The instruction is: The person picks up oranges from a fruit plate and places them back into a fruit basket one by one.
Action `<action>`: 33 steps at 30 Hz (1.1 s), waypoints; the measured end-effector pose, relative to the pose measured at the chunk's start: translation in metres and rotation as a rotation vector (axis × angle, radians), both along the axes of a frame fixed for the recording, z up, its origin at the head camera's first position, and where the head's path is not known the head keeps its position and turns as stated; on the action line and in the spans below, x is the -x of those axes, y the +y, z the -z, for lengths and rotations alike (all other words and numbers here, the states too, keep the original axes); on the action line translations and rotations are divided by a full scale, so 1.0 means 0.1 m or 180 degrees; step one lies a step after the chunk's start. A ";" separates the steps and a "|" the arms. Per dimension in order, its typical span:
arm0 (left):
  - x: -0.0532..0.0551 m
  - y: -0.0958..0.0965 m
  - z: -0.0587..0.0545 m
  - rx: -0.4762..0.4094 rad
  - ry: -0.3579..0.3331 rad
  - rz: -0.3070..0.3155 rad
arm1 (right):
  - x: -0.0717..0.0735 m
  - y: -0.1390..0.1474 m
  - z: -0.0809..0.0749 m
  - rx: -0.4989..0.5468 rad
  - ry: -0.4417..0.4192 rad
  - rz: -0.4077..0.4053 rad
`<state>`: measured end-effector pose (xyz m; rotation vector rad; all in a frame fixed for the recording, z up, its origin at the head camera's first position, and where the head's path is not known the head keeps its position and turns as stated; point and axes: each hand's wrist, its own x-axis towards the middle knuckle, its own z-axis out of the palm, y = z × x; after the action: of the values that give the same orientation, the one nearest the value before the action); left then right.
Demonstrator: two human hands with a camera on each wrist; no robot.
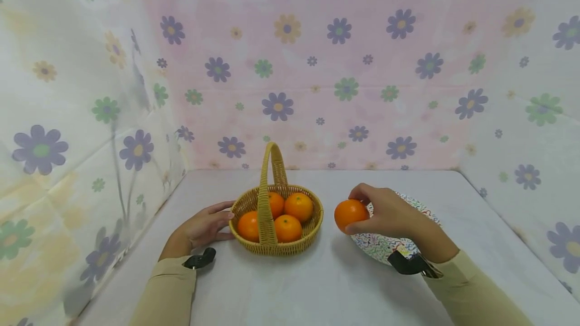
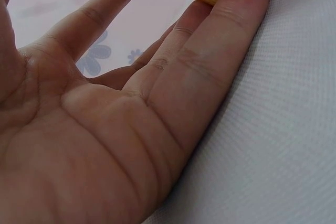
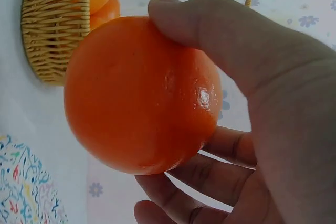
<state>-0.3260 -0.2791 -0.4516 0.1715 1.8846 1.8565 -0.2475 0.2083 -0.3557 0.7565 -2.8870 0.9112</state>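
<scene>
In the head view, my right hand (image 1: 385, 211) pinches an orange (image 1: 351, 216) between thumb and fingers, above the left edge of a plate (image 1: 378, 249) with a colourful squiggle pattern. The right wrist view shows this orange (image 3: 139, 98) up close, round and glossy. A woven basket (image 1: 283, 249) with a tall handle stands to the left and holds several oranges (image 1: 288, 228). My left hand (image 1: 208, 225) is at the basket's left side. Its extended fingers (image 2: 197, 66) touch the woven wall in the left wrist view.
A white cloth covers the table (image 1: 308, 291). Flower-printed curtains (image 1: 312, 64) enclose the back and both sides. Between the basket and the plate lies a strip of bare tabletop.
</scene>
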 end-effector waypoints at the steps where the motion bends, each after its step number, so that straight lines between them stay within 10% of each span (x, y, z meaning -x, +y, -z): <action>1: 0.00 0.00 0.00 -0.0004 -0.0002 -0.0004 | 0.02 -0.02 -0.01 0.0027 -0.0015 0.0009; 33: 0.03 0.02 0.02 0.0070 -0.0009 -0.0081 | 0.43 -0.67 -0.03 0.0676 -0.0202 -0.0353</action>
<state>-0.3285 -0.2776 -0.4533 0.1380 1.9129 1.8511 -0.2903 0.1411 -0.3525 0.8891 -2.7623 1.2514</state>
